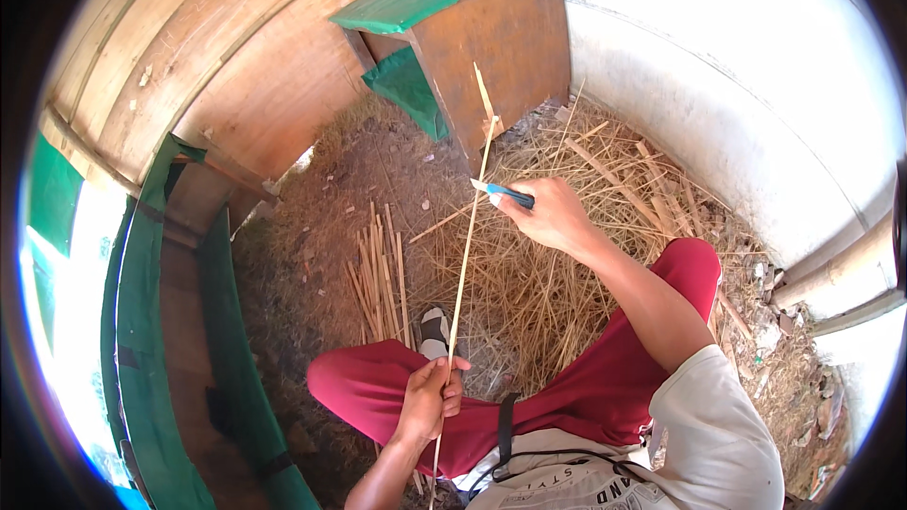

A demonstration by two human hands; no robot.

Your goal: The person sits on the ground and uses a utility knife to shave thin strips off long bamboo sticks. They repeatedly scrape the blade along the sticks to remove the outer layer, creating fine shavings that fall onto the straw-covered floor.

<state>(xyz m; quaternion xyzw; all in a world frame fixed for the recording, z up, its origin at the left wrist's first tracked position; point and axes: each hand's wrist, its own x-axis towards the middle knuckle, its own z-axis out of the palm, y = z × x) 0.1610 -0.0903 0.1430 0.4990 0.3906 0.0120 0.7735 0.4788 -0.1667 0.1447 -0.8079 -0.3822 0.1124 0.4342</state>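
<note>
A long, thin bamboo strip (461, 274) runs up from my lap toward the wooden cabinet. Around its lower part my left hand (433, 399) is closed, thumb and fingers pinching it above my crossed legs. My right hand (548, 215) grips a blue utility knife (510, 195), its blade pointing left. The blade lies at the upper part of the strip; whether it cuts into it, I cannot tell. Left of centre, several cut bamboo strips (380, 274) lie in a loose bundle on the ground by my foot.
Pale shavings (529, 293) are heaped in front of me, with broader split pieces (619, 184) at the right. A wooden cabinet (501, 47) with a green top stands ahead, against a white wall (718, 85). Green-covered boards (156, 340) line the left side.
</note>
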